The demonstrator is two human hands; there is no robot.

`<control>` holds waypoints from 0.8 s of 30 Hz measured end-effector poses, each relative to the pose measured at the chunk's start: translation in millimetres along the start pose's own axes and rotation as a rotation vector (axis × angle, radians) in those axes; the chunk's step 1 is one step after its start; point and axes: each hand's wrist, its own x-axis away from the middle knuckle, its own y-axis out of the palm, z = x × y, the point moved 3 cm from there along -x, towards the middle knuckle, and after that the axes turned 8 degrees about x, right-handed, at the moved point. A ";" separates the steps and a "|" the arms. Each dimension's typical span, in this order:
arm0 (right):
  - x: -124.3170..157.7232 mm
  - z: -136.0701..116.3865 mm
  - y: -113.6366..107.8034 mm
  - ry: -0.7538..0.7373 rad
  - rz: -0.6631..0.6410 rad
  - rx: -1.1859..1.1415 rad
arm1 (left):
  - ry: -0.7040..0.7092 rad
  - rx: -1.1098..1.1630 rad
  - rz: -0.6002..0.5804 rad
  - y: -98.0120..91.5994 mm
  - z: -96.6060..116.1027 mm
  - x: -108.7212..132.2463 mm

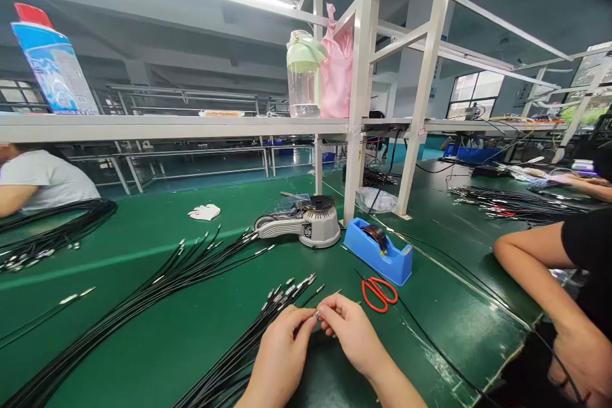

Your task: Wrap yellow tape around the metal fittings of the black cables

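Note:
My left hand (285, 349) and my right hand (352, 333) meet low in the middle of the head view. Thumbs and forefingers of both are closed in a pinch on a small silvery connector (317, 315); the fingertips cover most of it. Just left of my hands lies a bundle of black cables (248, 343) with silvery connector ends. Red-handled scissors (379, 294) rest on the green table right of my right hand. Beyond them stands a blue tape dispenser (377, 252) holding a brown roll.
A grey round tape machine (319, 226) stands behind the cables. A longer cable bundle (157, 290) crosses the left, near a white glove (204, 212). A post (359, 89) supports the shelf (191, 129). Another person's arm (538, 268) is at right; a person (48, 178) sits far left.

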 end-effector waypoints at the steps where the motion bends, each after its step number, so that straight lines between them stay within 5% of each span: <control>1: 0.4 1.4 0.6 0.003 0.016 0.011 | -0.024 -0.019 -0.002 -3.5 -0.9 0.2; 7: -0.1 6.9 1.0 0.027 -0.002 0.035 | -0.238 -0.118 -0.131 -23.6 -13.9 5.4; 17: 5.9 1.4 -1.5 0.026 -0.013 -0.036 | 0.057 0.009 0.013 -2.0 -0.1 8.8; 24: 9.3 -1.0 -2.1 -0.010 -0.041 -0.107 | 0.069 0.061 0.100 -4.6 -4.9 10.2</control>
